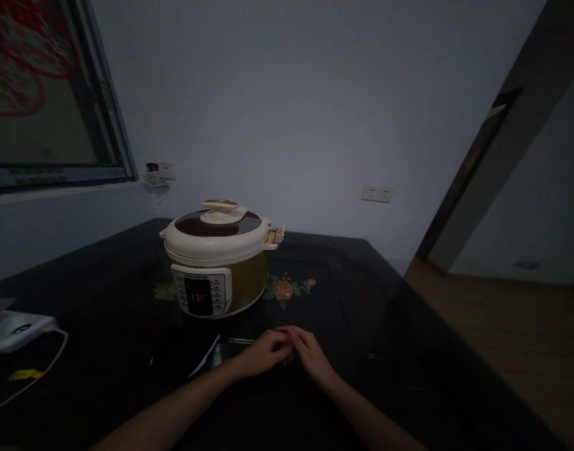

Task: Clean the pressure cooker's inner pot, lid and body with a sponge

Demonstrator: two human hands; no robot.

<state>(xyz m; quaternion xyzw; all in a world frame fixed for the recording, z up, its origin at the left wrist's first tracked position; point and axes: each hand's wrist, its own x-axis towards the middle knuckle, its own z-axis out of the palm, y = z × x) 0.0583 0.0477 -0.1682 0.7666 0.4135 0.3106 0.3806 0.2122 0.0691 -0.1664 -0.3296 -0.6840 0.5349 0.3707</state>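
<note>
My left hand (267,354) and my right hand (311,357) meet just above the black tabletop, in front of the cooker. The left fingers are curled, and the right fingers bend over to touch them. Whatever may be between the fingers is hidden. Beside my left wrist lies a dark, glassy flat item (221,354) with pale edges, partly covered by my forearm. A thin whitish strip (205,357) rests at its left side. Behind my hands stands an electric pressure cooker (242,282) with its lid on and a control panel facing me.
A white device (21,329) with a cable (54,363) lies on the left, near a yellow scrap (26,374). The black table (343,300) has a flower print (283,290). Wall sockets (377,194) are at the back; a window (42,94) is at left.
</note>
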